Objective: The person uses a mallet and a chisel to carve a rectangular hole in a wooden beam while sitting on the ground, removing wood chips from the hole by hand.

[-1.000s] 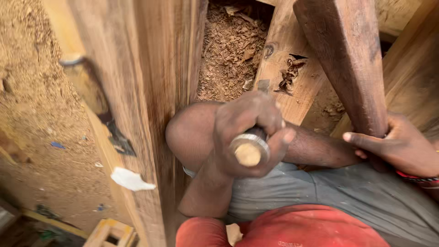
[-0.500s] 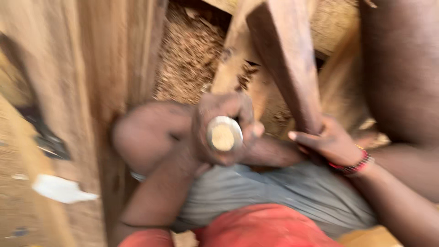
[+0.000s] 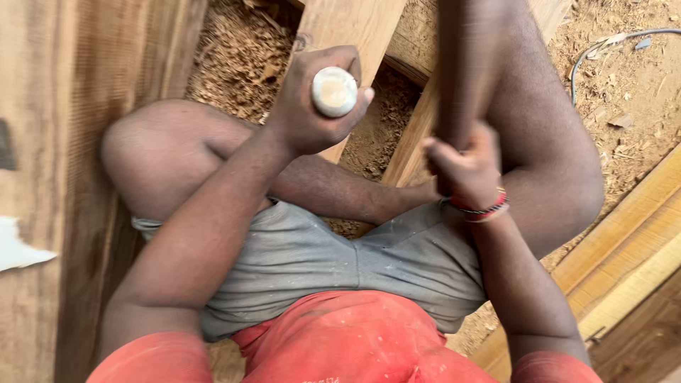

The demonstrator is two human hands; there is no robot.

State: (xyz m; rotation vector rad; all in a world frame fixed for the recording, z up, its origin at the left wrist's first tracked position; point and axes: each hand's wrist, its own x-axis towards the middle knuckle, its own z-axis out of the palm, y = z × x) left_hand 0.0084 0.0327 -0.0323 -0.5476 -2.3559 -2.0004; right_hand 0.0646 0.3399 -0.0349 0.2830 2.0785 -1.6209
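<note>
I sit on the ground with my knees bent, in grey shorts (image 3: 369,262) and a red shirt. My left hand (image 3: 308,106) is shut around a wooden tool handle (image 3: 334,91), seen end-on as a pale round butt. The tool's tip is hidden under my fist, above a pale plank (image 3: 355,28). My right hand (image 3: 464,167), with a red and black wristband, grips a dark wooden bar (image 3: 461,71) that rises blurred in front of my right knee (image 3: 560,163).
Upright brown boards (image 3: 85,142) stand close on the left, with a white scrap (image 3: 18,245) beside them. Sawdust and chips (image 3: 241,57) cover the ground ahead. A grey cable (image 3: 610,39) lies at the top right. Stacked planks (image 3: 631,248) run along the lower right.
The view has swung to the right, so the left boards fill less of it. My left hand with the handle has risen toward the pale plank. The dark bar now sits nearer my right knee.
</note>
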